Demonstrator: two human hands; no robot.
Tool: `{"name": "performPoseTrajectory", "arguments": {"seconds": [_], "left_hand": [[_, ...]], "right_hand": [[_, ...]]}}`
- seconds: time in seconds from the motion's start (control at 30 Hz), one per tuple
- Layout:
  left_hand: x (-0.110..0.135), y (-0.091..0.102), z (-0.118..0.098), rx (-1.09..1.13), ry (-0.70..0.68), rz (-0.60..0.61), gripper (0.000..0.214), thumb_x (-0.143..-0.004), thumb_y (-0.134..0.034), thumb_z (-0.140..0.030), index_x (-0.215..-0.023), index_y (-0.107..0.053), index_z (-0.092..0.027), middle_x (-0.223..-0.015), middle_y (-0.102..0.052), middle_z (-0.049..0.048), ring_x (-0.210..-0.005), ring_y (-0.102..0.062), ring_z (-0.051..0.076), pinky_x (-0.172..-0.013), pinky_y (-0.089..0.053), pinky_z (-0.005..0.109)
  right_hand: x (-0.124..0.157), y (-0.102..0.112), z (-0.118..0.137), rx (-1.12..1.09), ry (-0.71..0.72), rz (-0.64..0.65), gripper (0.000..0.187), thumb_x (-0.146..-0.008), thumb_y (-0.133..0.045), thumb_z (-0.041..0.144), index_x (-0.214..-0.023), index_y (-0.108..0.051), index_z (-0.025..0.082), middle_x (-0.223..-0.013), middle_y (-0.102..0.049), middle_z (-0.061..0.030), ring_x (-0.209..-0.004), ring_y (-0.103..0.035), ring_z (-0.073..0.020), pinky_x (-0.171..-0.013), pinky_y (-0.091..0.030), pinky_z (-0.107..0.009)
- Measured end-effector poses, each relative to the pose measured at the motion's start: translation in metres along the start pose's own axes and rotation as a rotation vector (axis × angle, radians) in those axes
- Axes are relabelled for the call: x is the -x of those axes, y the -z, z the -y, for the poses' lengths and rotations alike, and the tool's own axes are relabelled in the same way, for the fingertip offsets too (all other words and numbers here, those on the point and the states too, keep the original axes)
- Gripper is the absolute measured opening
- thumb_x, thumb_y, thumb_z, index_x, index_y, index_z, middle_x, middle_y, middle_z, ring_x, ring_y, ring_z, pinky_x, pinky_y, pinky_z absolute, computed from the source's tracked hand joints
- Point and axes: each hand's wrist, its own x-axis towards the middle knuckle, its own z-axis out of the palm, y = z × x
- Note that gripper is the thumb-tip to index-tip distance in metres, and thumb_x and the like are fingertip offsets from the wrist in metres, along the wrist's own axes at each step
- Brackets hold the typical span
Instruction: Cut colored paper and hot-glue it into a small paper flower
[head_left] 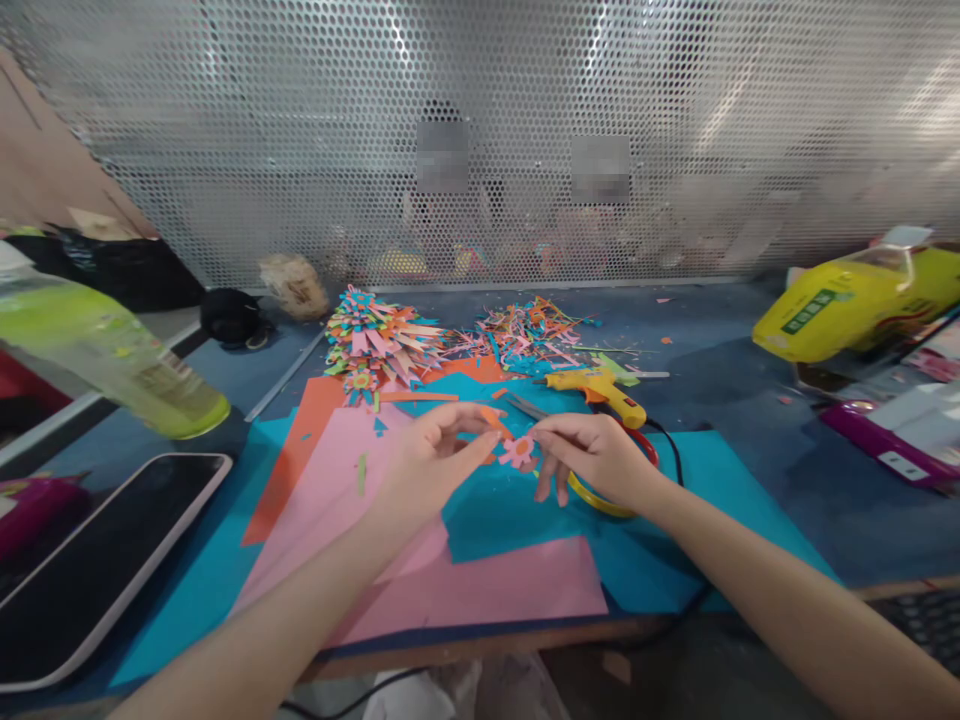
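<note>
Between my hands is a small pink paper flower point(517, 452) with an orange centre. The fingertips of my right hand point(589, 450) pinch its edge. My left hand point(442, 450) pinches an orange paper strip point(498, 424) that meets the flower; whether the two are joined I cannot tell. Below my right hand lie scissors point(527, 408) with red and yellow handles, partly hidden by the hand. Just beyond sits a yellow glue gun point(600, 388) with a black cord. Pink sheets point(487, 590), blue sheets point(510, 520) and orange sheets point(289, 450) of paper overlap beneath my hands.
A heap of coloured paper flowers point(375, 340) and a pile of thin paper scraps point(525, 335) lie toward the perforated metal panel point(525, 100). A phone point(112, 560) and a green bottle point(112, 350) stand left. Yellow bottles point(825, 310) and a purple box point(892, 445) are right.
</note>
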Motion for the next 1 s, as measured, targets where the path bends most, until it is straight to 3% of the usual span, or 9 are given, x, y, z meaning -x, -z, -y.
{"name": "performPoseTrajectory", "arguments": {"seconds": [0.23,0.43,0.73,1.0], "left_hand": [[0.001,-0.001,-0.002,-0.036,0.015,-0.002,0.019,-0.068,-0.065,-0.029,-0.083,-0.062,-0.017,-0.08,-0.065,0.003,-0.075,-0.061,0.015,-0.064,-0.052,0.027],[0.001,0.0,-0.001,-0.075,0.03,0.002,0.019,-0.069,-0.063,-0.032,-0.081,-0.063,-0.017,-0.085,-0.067,0.0047,-0.079,-0.062,0.017,-0.068,-0.052,0.028],[0.002,-0.001,-0.001,-0.076,0.046,0.028,0.018,-0.07,-0.063,-0.032,-0.082,-0.062,-0.018,-0.092,-0.067,0.0048,-0.082,-0.063,0.018,-0.074,-0.05,0.031],[0.002,-0.003,0.001,-0.049,0.026,0.048,0.023,-0.068,-0.065,-0.028,-0.087,-0.061,-0.016,-0.087,-0.066,0.0057,-0.082,-0.062,0.018,-0.07,-0.05,0.029]], "right_hand": [[0.0,0.0,-0.003,0.009,0.003,-0.005,0.028,-0.083,-0.047,0.038,-0.088,-0.059,0.014,-0.065,-0.065,-0.0021,-0.047,-0.063,-0.0119,-0.036,-0.048,-0.017],[0.0,0.0,-0.001,0.036,-0.004,0.0,0.027,-0.084,-0.045,0.038,-0.078,-0.059,0.016,-0.056,-0.063,0.0003,-0.041,-0.06,-0.0101,-0.036,-0.047,-0.016],[-0.001,0.001,-0.009,0.059,-0.011,-0.024,0.026,-0.083,-0.045,0.039,-0.082,-0.058,0.017,-0.057,-0.062,0.0009,-0.044,-0.062,-0.0131,-0.034,-0.047,-0.019],[-0.001,0.001,-0.013,0.047,0.005,-0.034,0.026,-0.083,-0.045,0.039,-0.081,-0.057,0.016,-0.061,-0.061,0.0004,-0.046,-0.063,-0.0132,-0.035,-0.047,-0.018]]}}
